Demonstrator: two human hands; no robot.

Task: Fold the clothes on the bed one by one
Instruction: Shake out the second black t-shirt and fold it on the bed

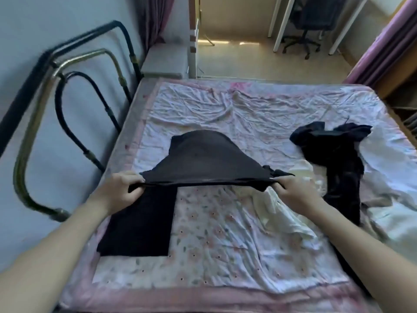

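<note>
- Hands grip a dark grey garment (203,159) by its near edge, stretching that edge taut between them above the bed (225,256).
- The left hand (123,190) curls its fingers around the garment's left corner, thumb on top of the cloth.
- The right hand (291,190) pinches the right corner, where the fabric bunches into a small knot-like fold just beyond the fingers.
- The far part of the dark grey garment arches up in a rounded hump and comes down on the sheet toward the middle of the bed.
- A folded black piece (140,222) lies flat on the sheet below the left hand, a neat rectangle angled toward the near left corner of the bed.
- A crumpled black garment (338,159) lies unfolded to the right, well apart from the held piece, one end trailing toward the near side.
- A rumpled white cloth (284,220) sits on the sheet under the right forearm, just beside the crumpled black garment.
- The bed carries a pale floral sheet with a pink border; a metal bed rail (67,98) stands along its left side against the wall.
- An office chair (309,26) stands on the floor beyond the bed, under a white desk.
</note>
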